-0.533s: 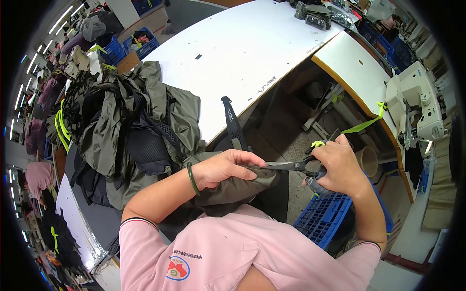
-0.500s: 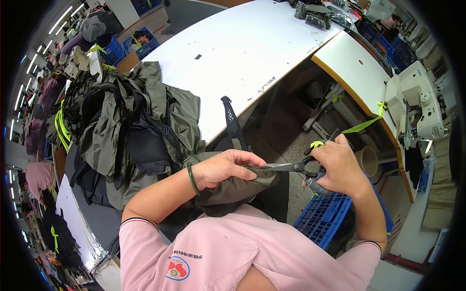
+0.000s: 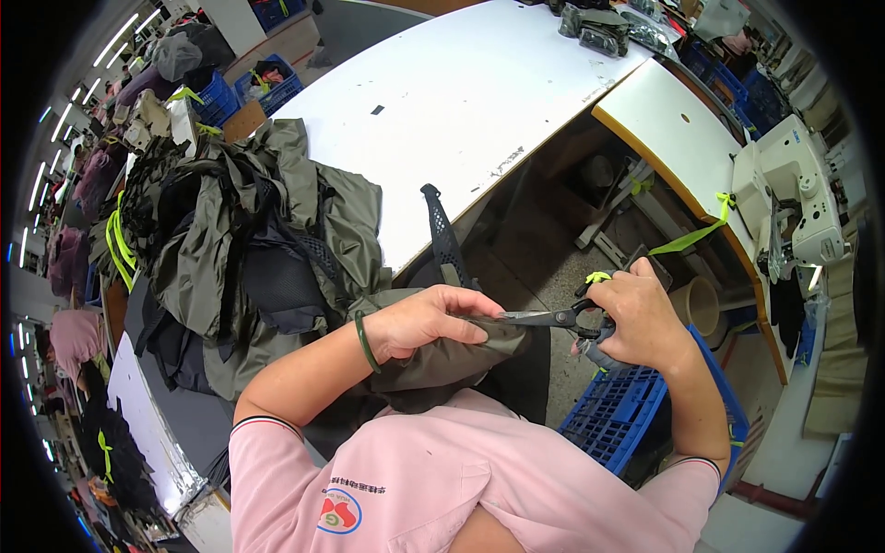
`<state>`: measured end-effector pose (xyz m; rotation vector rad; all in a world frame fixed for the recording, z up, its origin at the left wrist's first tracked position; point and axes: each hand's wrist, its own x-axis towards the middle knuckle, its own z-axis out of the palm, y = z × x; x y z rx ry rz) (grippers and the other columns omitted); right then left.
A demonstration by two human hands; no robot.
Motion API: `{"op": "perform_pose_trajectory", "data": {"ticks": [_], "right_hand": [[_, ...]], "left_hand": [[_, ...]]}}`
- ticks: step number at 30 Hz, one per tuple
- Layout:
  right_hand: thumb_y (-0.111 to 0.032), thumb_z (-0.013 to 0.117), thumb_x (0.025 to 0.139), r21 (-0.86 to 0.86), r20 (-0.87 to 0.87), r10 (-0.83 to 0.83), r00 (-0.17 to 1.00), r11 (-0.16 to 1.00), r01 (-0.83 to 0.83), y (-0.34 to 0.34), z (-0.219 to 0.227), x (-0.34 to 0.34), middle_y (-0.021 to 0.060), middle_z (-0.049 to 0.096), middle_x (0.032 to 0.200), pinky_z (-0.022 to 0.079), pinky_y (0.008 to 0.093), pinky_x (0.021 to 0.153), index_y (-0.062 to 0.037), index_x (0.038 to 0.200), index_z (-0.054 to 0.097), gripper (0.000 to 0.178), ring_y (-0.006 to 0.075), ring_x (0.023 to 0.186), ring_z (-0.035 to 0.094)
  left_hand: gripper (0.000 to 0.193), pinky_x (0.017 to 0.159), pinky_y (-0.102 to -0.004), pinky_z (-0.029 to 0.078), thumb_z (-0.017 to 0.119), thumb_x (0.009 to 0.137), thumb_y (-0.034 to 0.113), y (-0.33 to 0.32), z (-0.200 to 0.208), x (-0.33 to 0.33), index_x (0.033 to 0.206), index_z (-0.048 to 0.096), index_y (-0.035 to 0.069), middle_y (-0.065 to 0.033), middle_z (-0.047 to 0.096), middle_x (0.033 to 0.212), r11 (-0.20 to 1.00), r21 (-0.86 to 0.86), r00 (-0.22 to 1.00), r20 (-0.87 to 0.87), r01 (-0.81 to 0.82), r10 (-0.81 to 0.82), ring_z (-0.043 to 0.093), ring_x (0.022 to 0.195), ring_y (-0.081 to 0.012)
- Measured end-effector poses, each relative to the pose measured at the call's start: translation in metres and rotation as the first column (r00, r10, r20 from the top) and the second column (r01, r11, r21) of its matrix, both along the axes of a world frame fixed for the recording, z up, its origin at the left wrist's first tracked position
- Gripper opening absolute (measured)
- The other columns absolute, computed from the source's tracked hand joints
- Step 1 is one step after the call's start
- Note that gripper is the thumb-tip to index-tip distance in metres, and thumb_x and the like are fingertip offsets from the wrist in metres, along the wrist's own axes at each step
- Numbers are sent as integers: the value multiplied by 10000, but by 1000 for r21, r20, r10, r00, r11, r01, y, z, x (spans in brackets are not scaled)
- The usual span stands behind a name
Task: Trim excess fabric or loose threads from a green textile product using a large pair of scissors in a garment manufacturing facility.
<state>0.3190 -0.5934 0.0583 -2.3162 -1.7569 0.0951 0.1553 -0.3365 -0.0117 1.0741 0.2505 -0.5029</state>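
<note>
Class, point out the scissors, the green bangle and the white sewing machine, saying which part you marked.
Scissors (image 3: 557, 318), head view: on the dark metal beside the pivot.
Green bangle (image 3: 366, 343), head view: on the band's visible middle.
White sewing machine (image 3: 797, 166), head view: on its pale casing.

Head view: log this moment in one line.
left hand: pinching olive fabric | right hand: gripping scissors, tips at the fabric | left side: cloth pile on white table

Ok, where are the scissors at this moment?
In the head view, the scissors are just right of centre, held in the right hand, their tips beside the left hand at the olive fabric.
</note>
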Motion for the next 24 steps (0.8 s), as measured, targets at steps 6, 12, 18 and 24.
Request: {"op": "perform_pose_trajectory", "data": {"ticks": [6,12,18,24], "right_hand": [[-290,841,644,-59,48,9,999,998,-6,-5,-8,6,91,617,651,385,343,727,-95,718,606,314,260,649,556],[-337,881,654,8,-276,-155,949,987,163,5,-7,-4,103,646,732,432,349,705,-56,790,608,415,281,667,579],[-37,779,781,90,-887,-26,461,970,227,43,-31,-31,30,594,775,466,268,650,-34,856,580,212,92,701,554],[47,741,791,115,-911,-26,412,942,314,35,-48,-28,30,639,821,473,234,668,-56,897,542,248,78,737,575]], "left_hand": [[329,916,-245,489,674,865,-19,-3,1,-2,1190,656,23,-23,679,1100,1000,-28,1000,-2,14,-14,625,992,-104],[317,868,-223,476,675,866,-10,-6,10,2,1179,644,21,-3,660,1025,999,4,998,37,47,-47,603,945,-83],[254,721,-192,417,727,855,45,-15,-3,7,1059,577,64,47,503,885,989,141,952,296,35,-76,491,814,-39],[227,750,-305,463,797,794,133,13,-6,-17,904,611,64,-56,589,908,681,672,826,535,-291,-175,563,831,-202]]}}
